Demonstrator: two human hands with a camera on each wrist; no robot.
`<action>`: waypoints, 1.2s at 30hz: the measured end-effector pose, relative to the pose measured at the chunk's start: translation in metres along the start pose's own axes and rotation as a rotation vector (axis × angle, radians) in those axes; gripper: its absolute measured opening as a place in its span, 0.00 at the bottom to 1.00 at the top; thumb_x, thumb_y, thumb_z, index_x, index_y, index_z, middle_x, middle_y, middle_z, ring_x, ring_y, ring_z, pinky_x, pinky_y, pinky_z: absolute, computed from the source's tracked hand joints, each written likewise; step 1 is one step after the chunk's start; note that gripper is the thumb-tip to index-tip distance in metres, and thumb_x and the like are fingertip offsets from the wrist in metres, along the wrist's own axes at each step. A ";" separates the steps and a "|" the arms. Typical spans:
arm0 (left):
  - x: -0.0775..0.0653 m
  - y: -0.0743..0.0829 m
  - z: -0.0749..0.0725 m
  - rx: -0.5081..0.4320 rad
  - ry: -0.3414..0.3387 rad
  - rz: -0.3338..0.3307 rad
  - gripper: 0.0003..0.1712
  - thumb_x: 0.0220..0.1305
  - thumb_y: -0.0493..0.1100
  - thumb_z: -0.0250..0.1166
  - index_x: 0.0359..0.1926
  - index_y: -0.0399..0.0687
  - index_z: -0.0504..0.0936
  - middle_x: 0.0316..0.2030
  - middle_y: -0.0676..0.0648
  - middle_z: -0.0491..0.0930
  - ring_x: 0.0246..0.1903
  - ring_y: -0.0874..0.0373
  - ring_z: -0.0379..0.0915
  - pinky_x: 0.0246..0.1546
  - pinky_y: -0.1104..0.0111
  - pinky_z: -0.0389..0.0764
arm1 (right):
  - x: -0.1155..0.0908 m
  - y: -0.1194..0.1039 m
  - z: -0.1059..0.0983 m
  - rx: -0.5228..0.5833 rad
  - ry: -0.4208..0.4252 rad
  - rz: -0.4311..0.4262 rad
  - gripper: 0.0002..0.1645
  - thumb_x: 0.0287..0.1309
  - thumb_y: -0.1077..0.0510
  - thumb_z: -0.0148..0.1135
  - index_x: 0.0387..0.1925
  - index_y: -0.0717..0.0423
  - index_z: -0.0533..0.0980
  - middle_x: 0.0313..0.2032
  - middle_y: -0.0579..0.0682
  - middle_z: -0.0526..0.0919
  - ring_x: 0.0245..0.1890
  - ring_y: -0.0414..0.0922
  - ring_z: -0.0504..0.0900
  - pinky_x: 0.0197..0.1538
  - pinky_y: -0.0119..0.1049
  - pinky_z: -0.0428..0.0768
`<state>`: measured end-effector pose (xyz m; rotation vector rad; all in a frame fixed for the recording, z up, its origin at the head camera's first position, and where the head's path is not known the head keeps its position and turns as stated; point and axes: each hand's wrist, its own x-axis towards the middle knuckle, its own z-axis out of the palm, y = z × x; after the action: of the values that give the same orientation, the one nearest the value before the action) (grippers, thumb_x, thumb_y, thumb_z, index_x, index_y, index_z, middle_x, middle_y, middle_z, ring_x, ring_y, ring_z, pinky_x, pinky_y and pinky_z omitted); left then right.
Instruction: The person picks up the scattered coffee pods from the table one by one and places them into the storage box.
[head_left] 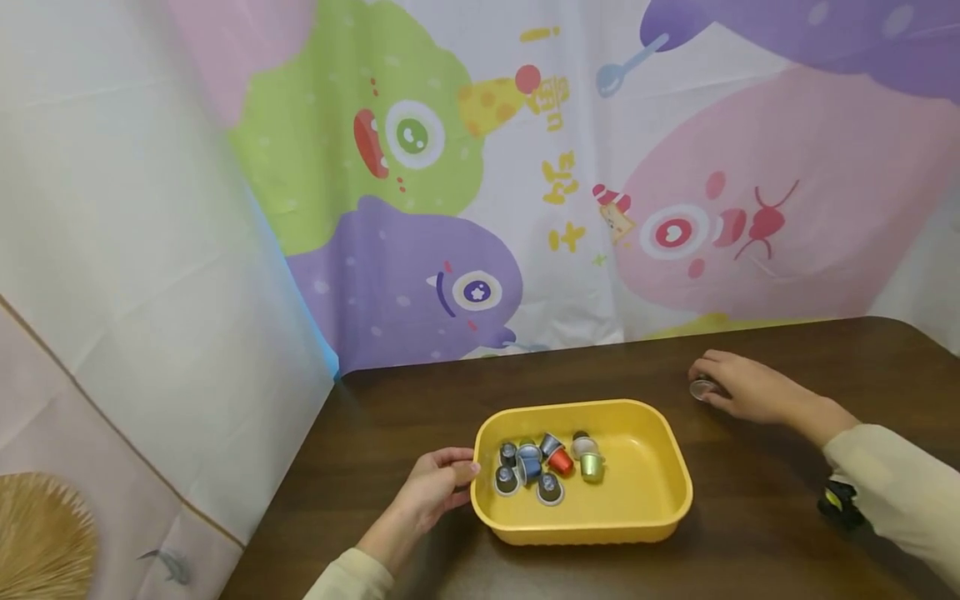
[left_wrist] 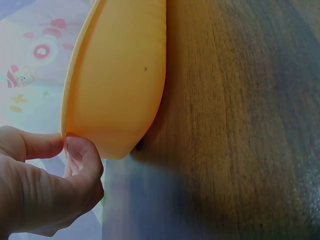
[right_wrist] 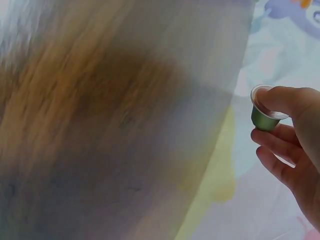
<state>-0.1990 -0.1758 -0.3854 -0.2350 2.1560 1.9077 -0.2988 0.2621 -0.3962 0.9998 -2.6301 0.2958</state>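
A yellow plastic basin (head_left: 637,492) stands on the table, with several coffee capsules grouped in its left half. Among them are a red capsule (head_left: 560,461), a light green capsule (head_left: 592,468) and a blue capsule (head_left: 529,468). My left hand (head_left: 438,487) pinches the basin's left rim between thumb and fingers, as the left wrist view also shows. To the right of the basin, over the table, my right hand (head_left: 742,387) holds a green coffee capsule (right_wrist: 264,119). The thumb lies on its foil lid and the fingers are at its base.
The dark wooden table (head_left: 787,517) reaches back to a printed cloth (head_left: 570,167) with cartoon monsters. A pale cloth (head_left: 150,250) hangs along the left side. A black and yellow object (head_left: 840,504) sits at the right sleeve (head_left: 892,475).
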 end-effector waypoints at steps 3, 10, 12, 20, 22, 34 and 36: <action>0.000 0.000 0.000 0.004 -0.005 -0.003 0.22 0.63 0.33 0.58 0.56 0.25 0.69 0.37 0.47 0.77 0.38 0.59 0.75 0.45 0.59 0.83 | 0.001 -0.009 -0.004 -0.027 0.054 -0.043 0.17 0.43 0.64 0.73 0.38 0.54 0.78 0.34 0.44 0.77 0.34 0.37 0.75 0.35 0.35 0.78; 0.002 0.001 -0.001 0.007 -0.002 0.006 0.22 0.63 0.33 0.59 0.55 0.25 0.70 0.38 0.47 0.78 0.37 0.59 0.75 0.43 0.61 0.83 | 0.003 -0.022 -0.010 -0.049 0.143 -0.145 0.18 0.40 0.66 0.74 0.36 0.54 0.78 0.33 0.42 0.76 0.32 0.35 0.73 0.34 0.34 0.78; 0.002 0.002 0.000 0.010 0.000 0.007 0.22 0.63 0.34 0.59 0.55 0.25 0.70 0.38 0.46 0.78 0.37 0.59 0.75 0.42 0.61 0.83 | 0.004 -0.025 -0.013 -0.052 0.155 -0.158 0.18 0.39 0.65 0.74 0.36 0.54 0.78 0.32 0.41 0.76 0.32 0.35 0.73 0.34 0.34 0.78; 0.001 0.001 0.000 0.009 -0.002 0.004 0.21 0.62 0.33 0.58 0.55 0.25 0.70 0.37 0.47 0.78 0.37 0.59 0.75 0.41 0.62 0.83 | 0.007 -0.041 -0.022 -0.071 0.218 -0.239 0.21 0.34 0.67 0.76 0.35 0.53 0.78 0.31 0.41 0.75 0.31 0.34 0.73 0.33 0.33 0.77; 0.000 0.000 0.000 0.006 -0.006 0.004 0.21 0.62 0.33 0.58 0.55 0.25 0.70 0.37 0.47 0.77 0.37 0.59 0.75 0.41 0.62 0.83 | 0.007 -0.046 -0.026 -0.071 0.219 -0.249 0.22 0.33 0.67 0.76 0.35 0.54 0.78 0.32 0.42 0.76 0.31 0.35 0.73 0.33 0.33 0.78; 0.000 0.000 0.001 -0.018 -0.005 0.010 0.21 0.62 0.32 0.58 0.55 0.24 0.70 0.36 0.46 0.77 0.38 0.59 0.75 0.43 0.61 0.83 | 0.007 -0.072 -0.048 -0.070 0.205 -0.304 0.08 0.56 0.54 0.68 0.33 0.51 0.77 0.31 0.41 0.75 0.32 0.34 0.71 0.35 0.32 0.76; 0.000 -0.001 0.001 -0.016 -0.005 0.010 0.21 0.62 0.32 0.58 0.55 0.24 0.70 0.36 0.46 0.77 0.37 0.59 0.75 0.43 0.61 0.83 | 0.007 -0.075 -0.050 -0.066 0.206 -0.302 0.14 0.65 0.45 0.54 0.33 0.50 0.77 0.31 0.40 0.75 0.32 0.34 0.71 0.35 0.31 0.76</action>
<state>-0.1984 -0.1747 -0.3864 -0.2232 2.1435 1.9293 -0.2421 0.2177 -0.3410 1.2518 -2.2528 0.2256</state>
